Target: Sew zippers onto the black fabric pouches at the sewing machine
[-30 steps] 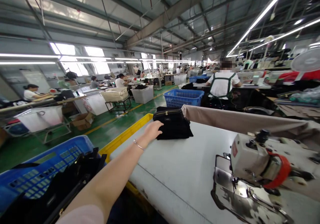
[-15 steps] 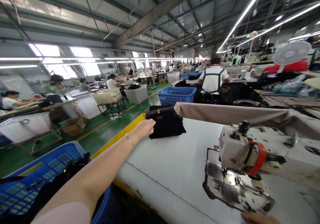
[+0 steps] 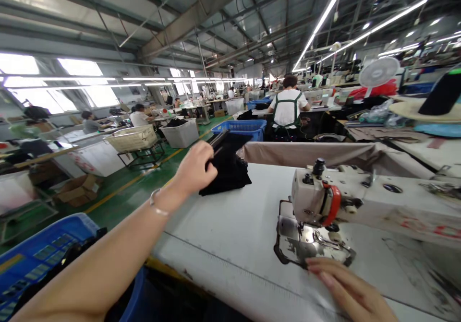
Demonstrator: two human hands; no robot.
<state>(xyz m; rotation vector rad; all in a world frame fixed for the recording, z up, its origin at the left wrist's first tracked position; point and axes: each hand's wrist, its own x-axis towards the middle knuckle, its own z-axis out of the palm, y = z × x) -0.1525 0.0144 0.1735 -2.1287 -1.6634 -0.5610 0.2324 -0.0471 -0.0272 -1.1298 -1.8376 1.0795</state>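
We log: left grip (image 3: 196, 168) pinching black fabric piece (image 3: 235, 143), now tilted above black cloth stack (image 3: 230, 175) | right grip (image 3: 347, 286), loosely spread, nearer silvery steel plate (image 3: 290, 239) | separation likely begun

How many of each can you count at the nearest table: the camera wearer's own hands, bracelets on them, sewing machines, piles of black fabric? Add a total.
Own hands: 2 (left hand, right hand)
Bracelet: 1
Sewing machine: 1
Pile of black fabric: 1
Total: 5
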